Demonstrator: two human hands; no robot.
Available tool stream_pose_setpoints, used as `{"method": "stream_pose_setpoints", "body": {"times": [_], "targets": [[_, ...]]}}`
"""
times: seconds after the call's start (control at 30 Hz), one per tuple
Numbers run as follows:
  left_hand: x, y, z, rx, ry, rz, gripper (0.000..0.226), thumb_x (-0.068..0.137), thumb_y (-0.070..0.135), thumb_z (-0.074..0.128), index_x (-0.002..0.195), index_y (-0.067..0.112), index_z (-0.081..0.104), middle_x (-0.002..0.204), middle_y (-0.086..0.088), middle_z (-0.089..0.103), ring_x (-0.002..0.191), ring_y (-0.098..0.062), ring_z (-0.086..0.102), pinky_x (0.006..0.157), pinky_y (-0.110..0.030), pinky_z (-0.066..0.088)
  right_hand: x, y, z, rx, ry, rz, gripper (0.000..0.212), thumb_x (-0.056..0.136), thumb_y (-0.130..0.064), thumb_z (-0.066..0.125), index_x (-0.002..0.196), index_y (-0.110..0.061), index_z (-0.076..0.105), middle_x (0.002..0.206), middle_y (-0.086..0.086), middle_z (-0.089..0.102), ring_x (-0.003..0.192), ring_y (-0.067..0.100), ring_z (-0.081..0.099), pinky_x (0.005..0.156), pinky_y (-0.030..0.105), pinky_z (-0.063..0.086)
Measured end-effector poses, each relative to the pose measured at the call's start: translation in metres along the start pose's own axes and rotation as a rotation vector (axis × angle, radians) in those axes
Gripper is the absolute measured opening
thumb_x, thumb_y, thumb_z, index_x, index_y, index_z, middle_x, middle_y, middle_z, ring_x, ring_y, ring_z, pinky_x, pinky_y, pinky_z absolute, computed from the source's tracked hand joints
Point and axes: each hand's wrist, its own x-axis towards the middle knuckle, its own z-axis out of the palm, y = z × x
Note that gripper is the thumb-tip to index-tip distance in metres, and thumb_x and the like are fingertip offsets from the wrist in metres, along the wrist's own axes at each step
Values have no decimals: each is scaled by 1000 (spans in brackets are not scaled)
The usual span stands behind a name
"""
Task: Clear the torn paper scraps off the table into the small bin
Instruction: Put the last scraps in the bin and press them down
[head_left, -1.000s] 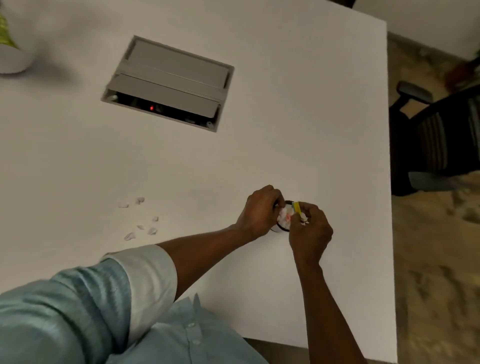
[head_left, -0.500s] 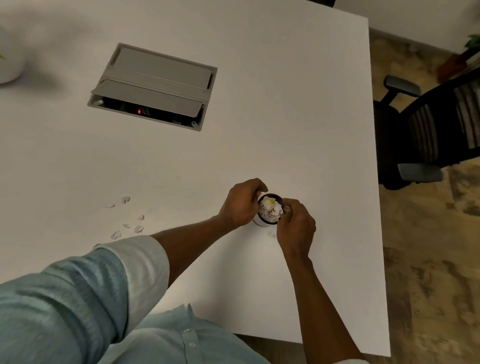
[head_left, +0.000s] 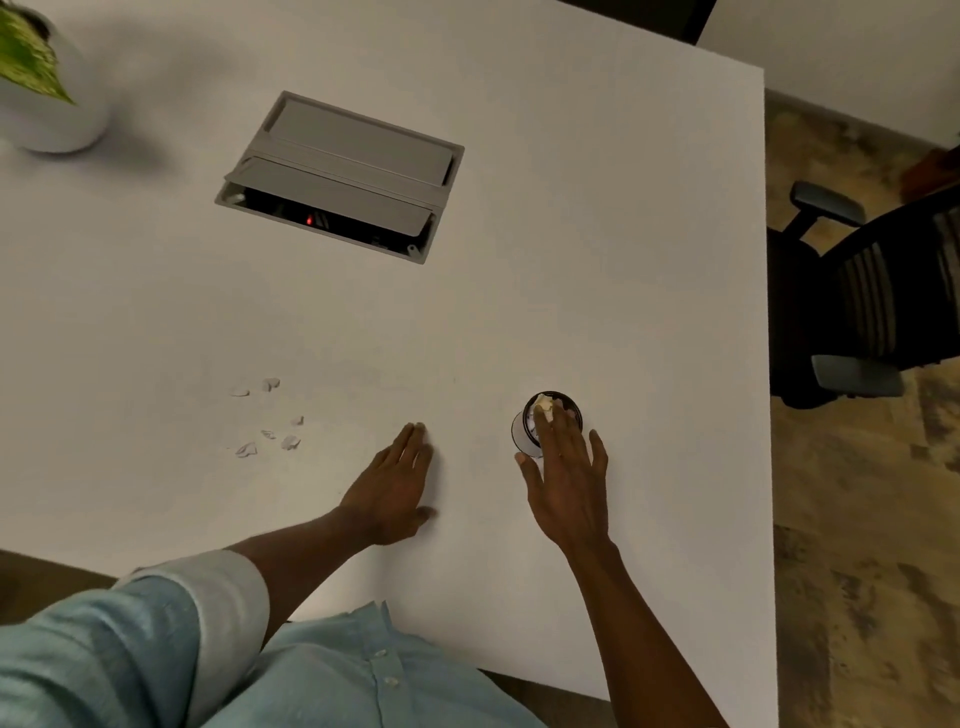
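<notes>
A small round bin (head_left: 523, 428) with a dark rim stands on the white table (head_left: 597, 234), holding crumpled paper. My right hand (head_left: 569, 475) is spread flat just in front of it, fingertips over the rim, holding nothing. My left hand (head_left: 392, 486) lies flat on the table to the left of the bin, fingers together and straight, empty. Several small white torn scraps (head_left: 270, 421) are scattered on the table further left, apart from both hands.
A grey cable hatch (head_left: 343, 174) with a red light is set into the table at the back. A white plant pot (head_left: 49, 109) stands at the far left corner. A black office chair (head_left: 872, 306) sits past the table's right edge.
Both hands have come off the bin and opened; the left hand has moved away to the left onto the table. The bin now stands alone.
</notes>
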Motion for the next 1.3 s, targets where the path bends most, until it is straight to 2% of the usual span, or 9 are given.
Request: {"method": "stream_pose_setpoints", "body": {"times": [0.13,0.27,0.4,0.5,0.57,0.67,0.83,1.07,1.3], "targets": [[-8,-5,14,31,-32,-8,107,93,49,66,163,3,-1,168,-16,-29,156,-31,-26,131,-45,7,9,0,6,-128,-65,32,62,104,-54,29,157,-21,29,164,6,31,153,21,26,124,52,10],[-4,-3,6,26,-72,-8,98,96,43,65,162,1,6,169,-18,-24,158,-32,-21,130,-48,15,14,-4,9,-171,-77,27,60,104,-53,33,153,-19,38,159,10,39,149,23,34,124,55,12],[-3,-8,-7,-26,-69,-17,72,97,40,61,152,2,33,172,-17,-4,161,-32,-1,117,-48,38,16,-16,6,-138,35,92,49,101,-45,48,139,-16,53,150,9,51,140,25,46,120,53,22],[-12,-18,-12,-79,-6,-24,56,98,36,59,142,6,44,166,-14,22,151,-33,27,102,-46,50,15,-26,4,-95,164,128,43,89,-26,68,129,-11,61,141,16,56,131,34,51,111,53,36],[-23,-28,-12,-104,62,-33,48,97,31,60,138,8,48,159,-10,33,144,-31,36,91,-43,55,15,-40,2,-18,222,147,47,84,-17,71,129,-9,59,139,17,54,130,37,48,106,52,41],[-44,-46,-9,-131,178,-78,42,95,25,63,133,9,56,151,-9,44,137,-29,45,77,-41,58,15,-75,3,68,248,24,44,87,-18,66,130,-11,57,136,14,52,129,34,46,105,49,45],[-82,-85,-5,-181,308,-246,37,92,20,67,126,7,61,139,-9,51,123,-31,54,70,-40,59,19,-145,23,262,47,-108,44,89,-27,69,130,-17,55,124,3,53,119,23,53,80,39,58],[-116,-144,-6,-324,383,-512,46,86,18,72,128,8,55,141,-6,45,128,-29,47,70,-40,58,38,-221,70,363,-375,-123,60,87,-37,75,137,-21,47,129,3,48,112,23,61,95,42,54],[-112,-198,-16,-374,336,-590,79,85,33,79,147,8,37,158,-6,29,142,-27,33,85,-42,59,60,-272,101,393,-448,-51,73,78,-35,85,135,-21,42,125,1,44,100,25,64,90,45,56]]}}
